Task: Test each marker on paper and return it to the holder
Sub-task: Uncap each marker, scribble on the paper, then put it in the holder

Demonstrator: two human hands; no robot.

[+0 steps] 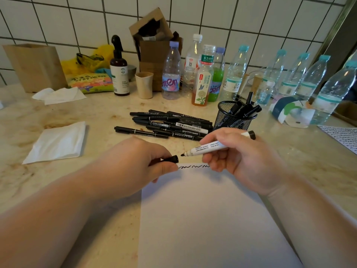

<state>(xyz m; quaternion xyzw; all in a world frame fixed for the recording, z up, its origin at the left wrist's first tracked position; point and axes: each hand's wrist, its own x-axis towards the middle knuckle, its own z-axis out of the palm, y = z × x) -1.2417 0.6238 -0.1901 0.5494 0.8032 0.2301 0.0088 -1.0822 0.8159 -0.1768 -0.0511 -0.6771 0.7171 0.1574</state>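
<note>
We hold marker (212, 147) in R hand (237, 155), tip pointing left at cap (172, 159); L hand (139, 163) pinches cap, axes nearly in line.

This looks like a lived-in counter in a home or a shared pantry — not a lab or a shop. Behind the hands rises a wall of white square tiles with dark grout (81, 22). The hands work over a beige marble-like countertop (108, 105) with brownish stains. Beyond the right hand stands a row of clear plastic drink bottles (234, 72). Beyond the left hand are a brown spray bottle (118, 72), an open cardboard box (154, 45) and crumpled white tissues (59, 95) — everyday clutter.
</note>
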